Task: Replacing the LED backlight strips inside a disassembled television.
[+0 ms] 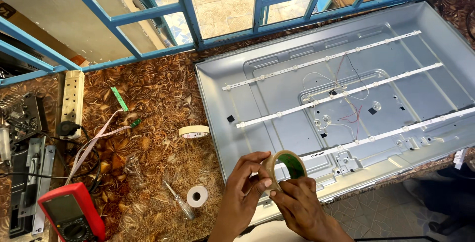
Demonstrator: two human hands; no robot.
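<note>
Tape: I hold a tan roll of tape with a green core [287, 168] upright over the near edge of the grey metal panel [277, 103].
Left hand [245, 182]: fingers pinching the roll's left rim.
Right hand [299, 202]: gripping it from below, thumb on the rim.
Desk [148, 98]: brown leaf-patterned; cream masking tape roll [194, 131], small white roll [198, 196] and clear-handled screwdriver [179, 201] lie to the left.
Far left: red multimeter [71, 215].

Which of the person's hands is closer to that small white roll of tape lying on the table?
Left. The left hand is just right of the white roll; the right hand lies farther right.
</note>
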